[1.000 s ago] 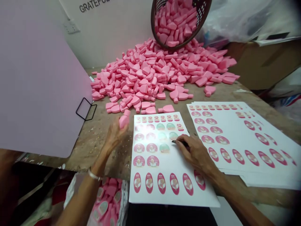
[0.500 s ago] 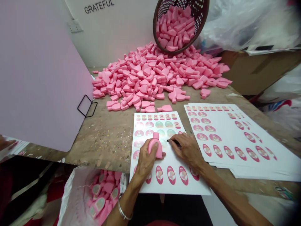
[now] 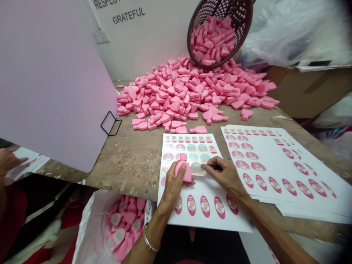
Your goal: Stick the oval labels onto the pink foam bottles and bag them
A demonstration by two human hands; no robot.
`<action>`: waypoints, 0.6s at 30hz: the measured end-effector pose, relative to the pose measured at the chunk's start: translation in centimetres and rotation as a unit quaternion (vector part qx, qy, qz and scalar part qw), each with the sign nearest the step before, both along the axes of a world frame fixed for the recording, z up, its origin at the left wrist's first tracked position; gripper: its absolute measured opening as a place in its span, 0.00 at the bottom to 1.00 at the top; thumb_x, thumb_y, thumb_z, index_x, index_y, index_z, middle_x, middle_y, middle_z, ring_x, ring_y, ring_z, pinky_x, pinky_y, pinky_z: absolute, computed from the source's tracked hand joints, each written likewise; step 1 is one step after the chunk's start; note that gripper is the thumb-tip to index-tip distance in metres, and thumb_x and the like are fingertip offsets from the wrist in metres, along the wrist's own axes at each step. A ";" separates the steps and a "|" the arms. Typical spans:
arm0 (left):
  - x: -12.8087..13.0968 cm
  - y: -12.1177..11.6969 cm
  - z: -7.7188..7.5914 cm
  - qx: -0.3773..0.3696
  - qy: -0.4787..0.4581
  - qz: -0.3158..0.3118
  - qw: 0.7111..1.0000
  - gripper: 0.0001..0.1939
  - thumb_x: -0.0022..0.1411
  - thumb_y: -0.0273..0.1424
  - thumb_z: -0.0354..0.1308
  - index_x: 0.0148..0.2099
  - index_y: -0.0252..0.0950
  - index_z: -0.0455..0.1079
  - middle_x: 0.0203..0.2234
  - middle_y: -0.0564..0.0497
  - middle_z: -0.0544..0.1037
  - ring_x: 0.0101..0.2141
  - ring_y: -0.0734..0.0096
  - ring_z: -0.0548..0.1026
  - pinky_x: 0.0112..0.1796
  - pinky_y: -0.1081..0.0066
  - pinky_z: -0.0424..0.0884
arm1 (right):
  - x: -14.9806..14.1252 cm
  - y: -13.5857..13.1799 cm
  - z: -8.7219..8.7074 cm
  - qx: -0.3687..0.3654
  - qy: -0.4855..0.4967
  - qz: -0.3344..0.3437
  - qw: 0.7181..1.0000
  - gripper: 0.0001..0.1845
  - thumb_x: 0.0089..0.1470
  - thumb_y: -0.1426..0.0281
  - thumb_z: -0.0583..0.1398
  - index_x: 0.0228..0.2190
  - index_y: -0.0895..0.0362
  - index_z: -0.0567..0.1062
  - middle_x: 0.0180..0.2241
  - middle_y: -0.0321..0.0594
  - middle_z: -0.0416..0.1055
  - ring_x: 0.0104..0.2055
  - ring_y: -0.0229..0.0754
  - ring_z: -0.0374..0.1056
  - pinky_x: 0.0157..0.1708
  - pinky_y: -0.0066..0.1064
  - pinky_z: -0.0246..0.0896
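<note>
My left hand (image 3: 173,179) is closed around a small pink plastic bottle (image 3: 183,170), its neck pointing away from me, above a sticker sheet (image 3: 189,190). Between the thumb and forefinger of my right hand (image 3: 224,174) is the edge of a pale green, half-round sticker (image 3: 197,168), which looks lifted off the sheet just right of the bottle. A slim black tool (image 3: 216,167) is also tucked in those fingers; its tip is hidden. Rows of pink and green half-round stickers and pink ovals cover the sheet.
A heap of pink bottles (image 3: 170,91) lies at the back, below a tipped brown basket (image 3: 247,22). More sticker sheets (image 3: 275,154) lie at right. A white sack (image 3: 90,220) of labelled bottles stands below the table's left front. A pink panel (image 3: 55,91) and another person's hand (image 3: 11,161) are at left.
My right hand has drawn a green sticker up from the sheet, and the black tool now points back within the fingers. The left hand keeps the bottle. The view has shifted left.
</note>
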State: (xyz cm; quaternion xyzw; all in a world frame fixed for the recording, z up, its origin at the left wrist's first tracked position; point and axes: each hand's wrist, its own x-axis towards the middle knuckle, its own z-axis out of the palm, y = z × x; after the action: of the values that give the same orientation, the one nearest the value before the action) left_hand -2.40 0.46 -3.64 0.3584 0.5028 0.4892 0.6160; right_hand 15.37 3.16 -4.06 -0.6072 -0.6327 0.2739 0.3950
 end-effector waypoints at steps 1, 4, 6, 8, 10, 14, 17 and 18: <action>0.0 0.0 0.1 -0.003 -0.030 0.005 1.000 0.24 0.61 0.47 0.55 0.49 0.32 0.66 0.27 0.49 0.75 0.25 0.69 0.77 0.27 0.73 0.74 | 0.0 -0.2 0.5 -0.011 0.032 -0.008 0.999 0.18 0.48 0.54 0.63 0.23 0.56 0.70 0.22 0.35 0.68 0.23 0.36 0.62 0.24 0.29 0.58; 0.0 -0.3 0.7 -0.026 -0.134 0.034 0.990 0.28 0.62 0.50 0.52 0.50 0.30 0.67 0.30 0.45 0.77 0.30 0.66 0.78 0.30 0.70 0.76 | -0.5 -0.9 2.4 -0.008 0.057 -0.006 0.998 0.17 0.48 0.54 0.63 0.29 0.56 0.76 0.24 0.35 0.70 0.25 0.37 0.63 0.26 0.29 0.59; 0.1 -0.4 1.4 -0.038 -0.187 0.040 0.981 0.30 0.62 0.52 0.50 0.50 0.28 0.69 0.34 0.41 0.78 0.34 0.63 0.78 0.31 0.67 0.77 | -1.3 -1.6 3.4 0.003 0.058 0.018 0.998 0.17 0.48 0.55 0.63 0.34 0.54 0.79 0.27 0.37 0.74 0.27 0.38 0.66 0.29 0.30 0.62; 0.2 -0.6 2.1 -0.041 -0.214 0.030 0.976 0.30 0.63 0.52 0.49 0.49 0.28 0.71 0.36 0.40 0.78 0.36 0.61 0.77 0.32 0.65 0.78 | -2.3 -2.1 4.1 0.012 0.064 0.037 0.997 0.16 0.49 0.56 0.63 0.35 0.53 0.81 0.31 0.39 0.77 0.30 0.40 0.68 0.29 0.31 0.64; 0.1 -0.7 2.7 -0.047 -0.221 0.023 0.974 0.29 0.63 0.50 0.49 0.49 0.29 0.71 0.37 0.41 0.79 0.36 0.61 0.77 0.33 0.64 0.78 | -3.0 -2.3 4.4 0.025 0.069 0.043 0.996 0.14 0.49 0.58 0.63 0.33 0.53 0.81 0.33 0.40 0.78 0.32 0.42 0.70 0.30 0.32 0.65; 0.1 -1.0 3.1 -0.050 -0.216 0.021 0.975 0.27 0.65 0.48 0.47 0.49 0.30 0.71 0.37 0.42 0.79 0.34 0.64 0.78 0.34 0.63 0.78 | -3.6 -2.3 4.4 0.041 0.067 0.049 0.996 0.12 0.50 0.59 0.62 0.32 0.52 0.81 0.31 0.40 0.78 0.31 0.43 0.71 0.30 0.33 0.66; 0.1 -1.0 3.1 -0.037 -0.217 0.017 0.975 0.27 0.66 0.48 0.46 0.49 0.30 0.71 0.36 0.43 0.79 0.33 0.65 0.78 0.35 0.63 0.78 | -3.5 -2.3 4.2 0.051 0.064 0.054 0.995 0.11 0.50 0.60 0.63 0.32 0.53 0.81 0.30 0.39 0.78 0.30 0.42 0.70 0.30 0.33 0.65; 0.1 -1.0 3.1 -0.035 -0.217 0.017 0.975 0.27 0.66 0.48 0.45 0.49 0.30 0.71 0.36 0.43 0.79 0.33 0.65 0.78 0.35 0.64 0.78 | -3.5 -2.3 4.2 0.054 0.061 0.056 0.995 0.11 0.51 0.60 0.63 0.32 0.52 0.81 0.30 0.39 0.78 0.30 0.42 0.70 0.30 0.33 0.65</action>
State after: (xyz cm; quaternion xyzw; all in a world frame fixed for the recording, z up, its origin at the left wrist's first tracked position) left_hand -2.28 -0.55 -0.54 0.2137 0.3802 0.5477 0.7140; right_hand 11.90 0.88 0.12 -0.5306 -0.6543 0.2972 0.4494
